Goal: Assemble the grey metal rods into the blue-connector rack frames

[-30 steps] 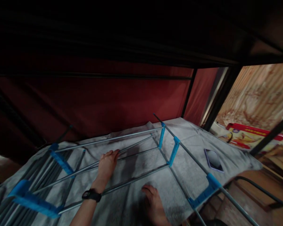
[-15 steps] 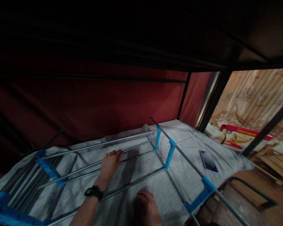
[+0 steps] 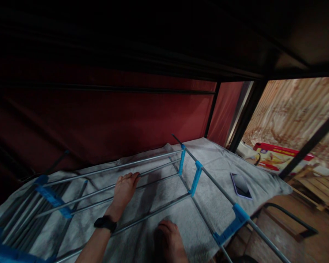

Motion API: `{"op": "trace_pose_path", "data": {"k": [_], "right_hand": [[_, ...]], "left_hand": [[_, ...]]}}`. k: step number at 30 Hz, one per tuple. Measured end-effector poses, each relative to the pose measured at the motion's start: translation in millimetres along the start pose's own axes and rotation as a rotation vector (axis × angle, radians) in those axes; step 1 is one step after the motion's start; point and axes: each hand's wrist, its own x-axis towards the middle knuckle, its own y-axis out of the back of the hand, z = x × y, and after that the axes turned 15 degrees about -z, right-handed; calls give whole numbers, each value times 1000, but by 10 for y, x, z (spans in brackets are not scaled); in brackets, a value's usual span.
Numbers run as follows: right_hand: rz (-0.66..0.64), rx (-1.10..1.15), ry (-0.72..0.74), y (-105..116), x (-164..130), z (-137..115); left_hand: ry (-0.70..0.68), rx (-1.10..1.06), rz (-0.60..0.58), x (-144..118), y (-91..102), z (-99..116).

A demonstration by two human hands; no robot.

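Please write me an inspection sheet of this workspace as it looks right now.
Surface: grey cloth-covered bunk bed, wrinkled.
Job's things: metal rod rack with blue plastic connectors lying flat on the cloth.
Clutter: dark rectangular phone right of the rack.
Grip: left hand, black wristwatch on its wrist, rests flat on the rods; right hand rests on the cloth by the nearest rod; neither grasps.
Cables: nothing seen.
Surroundings: red fabric wall behind; red flat box beyond the black bed post.
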Motion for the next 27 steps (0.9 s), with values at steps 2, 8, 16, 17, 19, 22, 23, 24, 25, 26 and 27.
{"op": "trace_pose_path", "data": {"k": [2, 8, 16, 17, 19, 22, 23, 24, 25, 26, 27], "right_hand": [[5, 10, -11, 4, -3, -15], [-8, 35, -10, 67, 10, -64], [-34, 71, -55, 93, 36, -113], [-33, 73, -55, 89, 34, -111], [-28, 80, -47, 83, 29, -103], [-13, 90, -36, 71, 14, -90], [-4, 92, -38, 65, 8, -87], [5, 97, -42, 58, 1, -84], [11, 106, -45, 52, -4, -82], [19, 122, -49, 50, -7, -80], [35, 146, -55, 54, -3, -77]], "left_hand": [[-8, -1, 9, 1, 9, -3], [-17, -9, 22, 8, 6, -26], [-47, -12, 13, 50, 28, -38], [-48, -11, 17, 52, 39, -34], [-46, -14, 27, 55, 61, -28], [-45, -32, 30, 58, 85, -27], [-46, -39, 32, 60, 90, -29], [-48, -44, 33, 63, 95, -33], [-48, -45, 35, 67, 99, -36], [-46, -42, 37, 72, 103, -39], [-45, -37, 40, 78, 106, -41]]}}
